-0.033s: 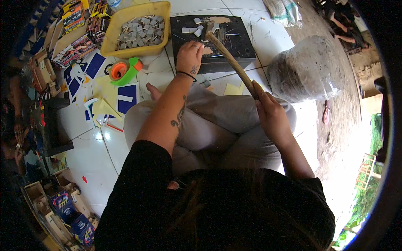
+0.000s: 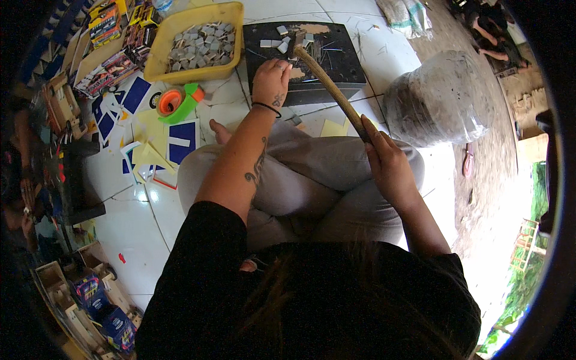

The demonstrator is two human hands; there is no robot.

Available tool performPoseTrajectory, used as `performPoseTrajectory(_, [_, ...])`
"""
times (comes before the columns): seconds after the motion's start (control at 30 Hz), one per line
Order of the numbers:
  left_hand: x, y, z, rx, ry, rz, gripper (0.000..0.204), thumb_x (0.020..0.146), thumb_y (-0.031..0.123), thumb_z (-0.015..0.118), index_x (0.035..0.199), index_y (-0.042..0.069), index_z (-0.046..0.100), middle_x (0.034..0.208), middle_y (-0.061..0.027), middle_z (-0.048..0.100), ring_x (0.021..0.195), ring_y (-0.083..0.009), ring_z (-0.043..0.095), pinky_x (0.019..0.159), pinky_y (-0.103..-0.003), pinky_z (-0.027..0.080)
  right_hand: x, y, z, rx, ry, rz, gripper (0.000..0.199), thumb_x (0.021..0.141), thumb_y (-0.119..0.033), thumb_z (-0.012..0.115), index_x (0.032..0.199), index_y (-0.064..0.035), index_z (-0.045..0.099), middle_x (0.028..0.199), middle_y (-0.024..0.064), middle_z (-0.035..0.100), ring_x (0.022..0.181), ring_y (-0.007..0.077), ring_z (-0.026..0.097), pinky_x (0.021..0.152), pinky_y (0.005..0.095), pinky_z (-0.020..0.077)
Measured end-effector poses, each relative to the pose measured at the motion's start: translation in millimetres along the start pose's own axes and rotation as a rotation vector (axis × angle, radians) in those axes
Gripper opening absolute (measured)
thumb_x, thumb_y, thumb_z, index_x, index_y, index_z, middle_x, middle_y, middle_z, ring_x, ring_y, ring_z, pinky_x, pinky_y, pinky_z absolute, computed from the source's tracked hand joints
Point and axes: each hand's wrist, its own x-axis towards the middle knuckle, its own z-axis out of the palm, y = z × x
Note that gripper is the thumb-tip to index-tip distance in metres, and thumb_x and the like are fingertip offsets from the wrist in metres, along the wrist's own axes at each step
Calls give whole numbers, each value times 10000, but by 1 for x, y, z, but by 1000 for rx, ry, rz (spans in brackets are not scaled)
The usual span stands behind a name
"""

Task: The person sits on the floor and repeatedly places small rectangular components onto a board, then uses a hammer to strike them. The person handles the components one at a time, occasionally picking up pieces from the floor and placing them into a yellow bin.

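My right hand [image 2: 390, 162] is wrapped round the lower end of a hammer's wooden handle [image 2: 333, 90]. The hammer's dark head is over the top of a black box [image 2: 270, 60], among small grey-and-wood blocks [image 2: 267, 44] and scattered thin nails [image 2: 327, 57]. On the near left part of the box rests my left hand [image 2: 271, 78], fingers closed and drawn together at the tips. Whatever they may pinch is too small or hidden to make out. Pieces of torn brown surface [image 2: 313, 28] show on the box top.
A yellow tub [image 2: 195, 77] of similar blocks stands left of the box. Nearer lie a green-and-orange tape dispenser [image 2: 174, 103] and cut paper pieces [image 2: 150, 153]. A plastic-wrapped bundle [image 2: 438, 99] is at right. Wooden toy trucks [image 2: 66, 294] and another person's hands [image 2: 27, 195] are at far left.
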Motion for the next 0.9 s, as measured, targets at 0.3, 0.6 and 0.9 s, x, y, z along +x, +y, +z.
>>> performPoseTrajectory(0.3, [1,1,0,-2,10,-10,157,847,166,584,822,14,613,798,-138,600,746,-323,576,683,-402,469,2,5,8,33,136,-94,539,869,-42,495,1374,-137,333,1013,185,568,856,369,600,712,434,497])
performPoseTrajectory(0.6, [-1,2,0,-11,-1,-53,147,838,156,586,794,19,616,800,-126,602,791,-314,572,745,-394,464,4,7,11,35,40,-38,522,883,-55,472,1377,-138,327,1053,196,555,895,388,587,750,434,492])
performPoseTrajectory(0.9, [-2,4,0,-34,4,-55,146,833,150,591,788,13,613,794,-124,601,779,-312,569,732,-389,462,5,6,11,90,23,-7,511,889,-60,461,1376,-149,335,1095,197,553,923,392,582,775,441,483])
